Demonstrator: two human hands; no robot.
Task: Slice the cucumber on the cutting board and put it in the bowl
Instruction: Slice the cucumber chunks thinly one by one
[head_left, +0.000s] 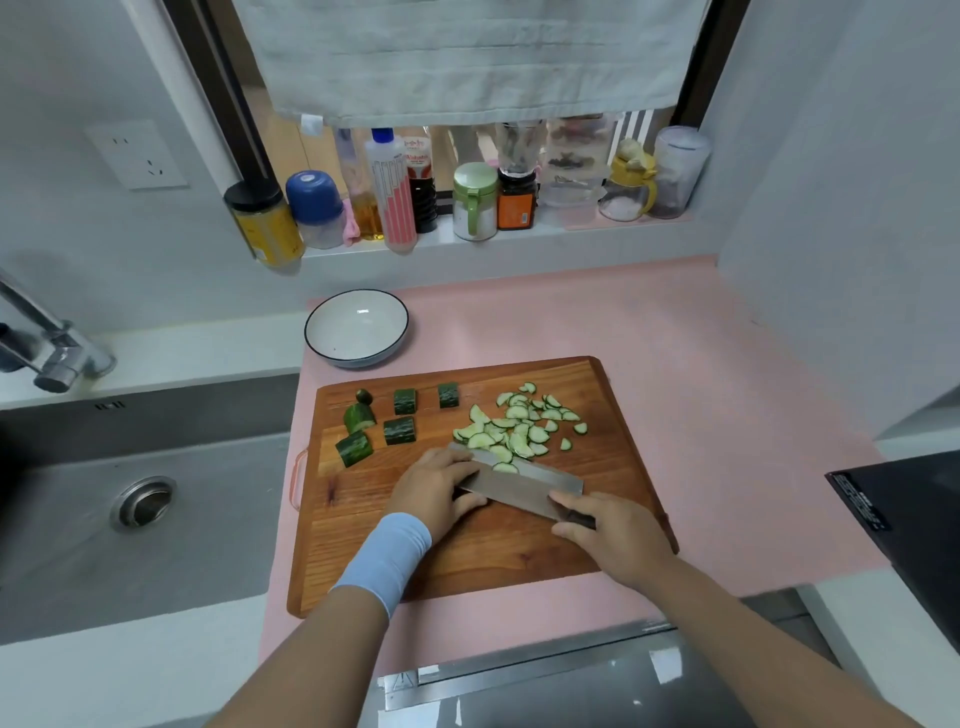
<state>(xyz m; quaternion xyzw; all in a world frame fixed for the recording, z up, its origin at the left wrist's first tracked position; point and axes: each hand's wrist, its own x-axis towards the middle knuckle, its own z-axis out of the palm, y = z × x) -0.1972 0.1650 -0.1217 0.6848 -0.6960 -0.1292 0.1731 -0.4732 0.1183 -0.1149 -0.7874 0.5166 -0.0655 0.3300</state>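
Observation:
A wooden cutting board (363, 530) lies on the pink counter. Several dark green cucumber chunks (399, 431) sit at its far left. A pile of thin half-moon cucumber slices (519, 426) lies at its far middle. A cleaver (519, 483) lies nearly flat against the near side of the pile, one slice on its blade. My right hand (608, 535) grips the cleaver's handle. My left hand (436, 493) rests at the blade's left end, thumb under it and fingers at its far edge. An empty white bowl (317, 332) with a dark rim stands beyond the board's far left corner.
A steel sink (145, 499) with a tap (52, 348) lies left of the board. Bottles and jars (395, 197) line the window ledge behind. A black cooktop (909, 514) sits at the right. A cloth (467, 57) hangs over the window.

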